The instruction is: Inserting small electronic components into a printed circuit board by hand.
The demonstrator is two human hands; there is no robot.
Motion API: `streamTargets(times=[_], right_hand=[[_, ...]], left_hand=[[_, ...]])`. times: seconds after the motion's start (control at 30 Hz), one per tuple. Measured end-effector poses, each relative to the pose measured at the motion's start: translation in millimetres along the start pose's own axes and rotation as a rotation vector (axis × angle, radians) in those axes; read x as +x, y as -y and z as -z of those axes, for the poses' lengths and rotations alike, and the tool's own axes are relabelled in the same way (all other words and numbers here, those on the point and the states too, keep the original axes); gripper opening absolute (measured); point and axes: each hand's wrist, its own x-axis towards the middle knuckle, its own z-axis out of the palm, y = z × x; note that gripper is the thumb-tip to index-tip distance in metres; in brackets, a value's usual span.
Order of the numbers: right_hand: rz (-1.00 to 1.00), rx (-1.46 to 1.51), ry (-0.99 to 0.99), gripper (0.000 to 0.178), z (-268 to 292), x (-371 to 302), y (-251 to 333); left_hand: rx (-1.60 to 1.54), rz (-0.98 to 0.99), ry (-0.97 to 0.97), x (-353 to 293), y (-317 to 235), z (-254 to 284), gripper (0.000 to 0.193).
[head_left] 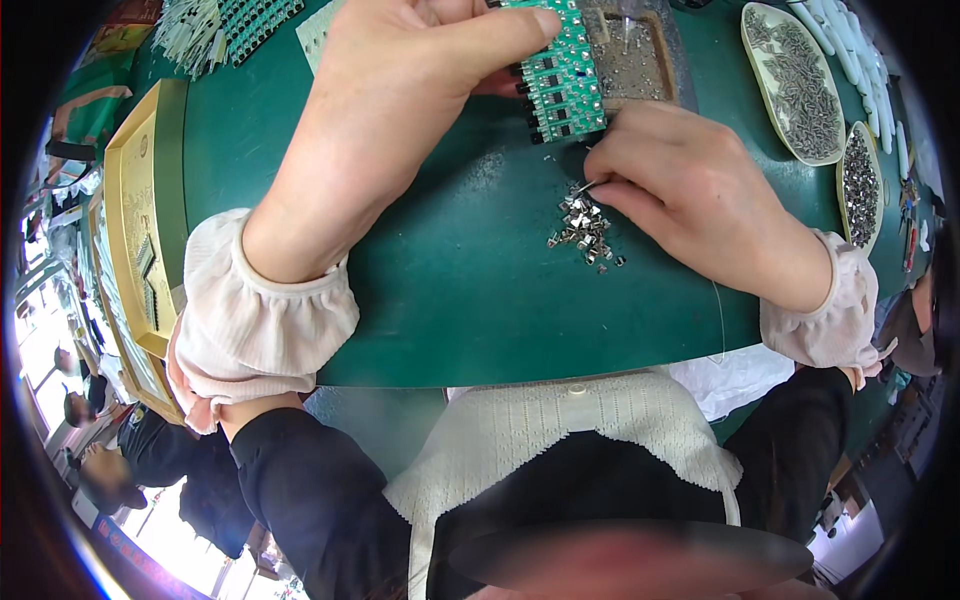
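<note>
A green circuit board panel [562, 90] with rows of small dark and silver parts is held up over the table by my left hand [440, 45], the thumb pressed on its face. My right hand [675, 165] is closed in a pinch just below and to the right of the panel. A thin metal piece [588, 187] pokes out between its thumb and forefinger; its kind is too small to tell. Right at those fingertips lies a loose heap of small shiny metal clips [582, 232] on the green tabletop [480, 310].
Behind the panel stands a shallow brown tray [668, 70] with small bits. Two cream dishes of metal parts, one large [833, 155] and one small [848, 222], sit at the right. A yellow box [172, 170] stands left. More boards [255, 25] and white leads [187, 35] lie far left.
</note>
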Motion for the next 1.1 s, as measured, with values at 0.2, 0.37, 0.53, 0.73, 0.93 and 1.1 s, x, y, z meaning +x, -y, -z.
streamTargets(times=[0.2,0.37,0.53,0.73,0.93,1.1], right_hand=[[-0.076,0.072,0.002,0.013,13,-3,5],[-0.178,0.209,-0.047,0.013,26,0,7],[-0.285,0.324,-0.111,0.013,31,-4,8],[-0.333,0.347,-0.170,0.015,26,-5,6],[-0.319,0.322,-0.175,0.015,28,-3,4],[-0.273,0.351,-0.236,0.014,30,-1,7]], left_hand=[[-0.043,0.072,-0.002,-1,4,-4,0.025],[0.026,0.098,0.060,-2,12,1,0.024],[0.023,0.206,0.049,-6,10,-8,0.021],[-0.031,0.249,0.109,-11,13,-15,0.020],[0.212,0.079,0.176,-10,14,-9,0.017],[0.121,0.183,0.206,-8,9,-10,0.017]])
